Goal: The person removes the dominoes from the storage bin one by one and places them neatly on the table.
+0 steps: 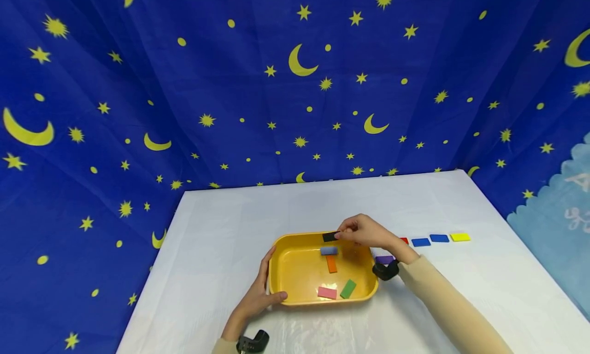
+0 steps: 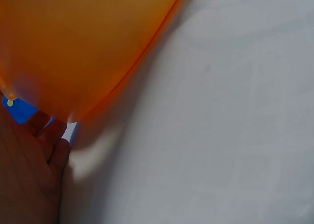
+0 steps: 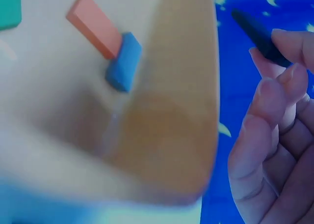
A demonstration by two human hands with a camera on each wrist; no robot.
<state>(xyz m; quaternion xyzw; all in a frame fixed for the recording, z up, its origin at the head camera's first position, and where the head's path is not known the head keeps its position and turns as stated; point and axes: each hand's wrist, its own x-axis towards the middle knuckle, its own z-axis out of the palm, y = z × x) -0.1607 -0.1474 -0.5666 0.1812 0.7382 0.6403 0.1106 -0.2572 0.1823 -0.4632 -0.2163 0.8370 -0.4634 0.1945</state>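
1. The right hand (image 1: 366, 232) pinches a black block (image 1: 330, 236) by one end between thumb and forefinger, with the other fingers loosely bent.
2. The left hand (image 1: 258, 294) grips the near left corner of the yellow tub (image 1: 298, 235), its thumb over the near rim and its fingers along the outer left wall.
3. The black block is held up by the tub's far rim, right of the middle. Its gap from the wall is hard to judge, since the head view looks down on it from afar.
4. The step in hand appears to be moving that one block at the rim while the tub is steadied. The next move, I judge, calls for a firm pinch, knuckles clear of the rim, and a gentle release.
5. The block looks slim, flat and domino-like, dark all over with straight edges; the right wrist view shows it tilted, its free end upward.
6. On the tub floor, a grey-blue block (image 1: 329, 251) meets an orange block (image 1: 331, 264) near the far wall; a pink block (image 1: 327, 292) and a slanted green block (image 1: 348, 289) lie near the front.
7. On the white table (image 1: 221, 215), right of the tub, are a purple block (image 1: 384, 259), a partly hidden red block (image 1: 404, 241), two blue blocks (image 1: 421, 242) and a yellow block (image 1: 460, 237).
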